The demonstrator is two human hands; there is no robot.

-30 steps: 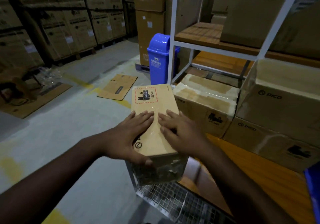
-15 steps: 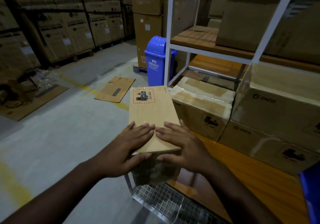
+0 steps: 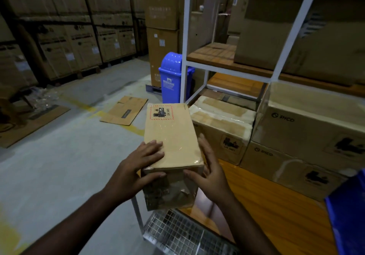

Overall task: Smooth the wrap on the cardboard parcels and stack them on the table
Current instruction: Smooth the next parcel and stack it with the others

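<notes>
A narrow cardboard parcel (image 3: 170, 136) in clear wrap, with a red-bordered label at its far end, stands at the near left corner of the wooden table (image 3: 266, 211). My left hand (image 3: 138, 164) lies on the parcel's top near end, fingers flat and thumb pressed on the near face. Along the parcel's right side rests my right hand (image 3: 209, 168), fingers straight and thumb on the near face's upper edge. A wrapped parcel (image 3: 221, 124) sits just to the right, beside two stacked PICO parcels (image 3: 308, 136).
A white metal rack (image 3: 276, 71) with large boxes stands over the table's back. A blue bin (image 3: 170, 77) is behind the parcel. Flattened cardboard (image 3: 124, 110) lies on the concrete floor at left. A wire mesh shelf (image 3: 181, 235) sits below the table edge.
Both hands slid back toward me along the parcel's top. My right hand then moved off the top to the parcel's right side, and both thumbs now sit on the near face.
</notes>
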